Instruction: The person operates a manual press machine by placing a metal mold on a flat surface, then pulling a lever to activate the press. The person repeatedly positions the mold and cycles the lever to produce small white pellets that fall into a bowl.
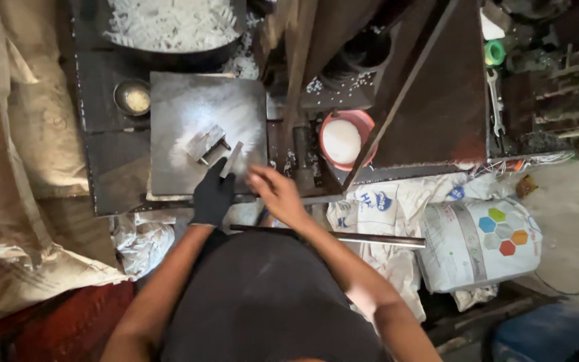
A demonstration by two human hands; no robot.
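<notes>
My left hand, in a black glove, rests at the near edge of a square metal plate and grips a flat metal bar that points up over the plate. A small metal block sits on the plate in white powder, just beyond the glove. My right hand is bare and blurred, hovering at the plate's near right corner with fingers apart and nothing visibly in it.
A small metal bowl stands left of the plate. A red bowl of white powder sits to the right. A big pan of white pieces is at the back. A wrench, printed sacks and a long rod lie right.
</notes>
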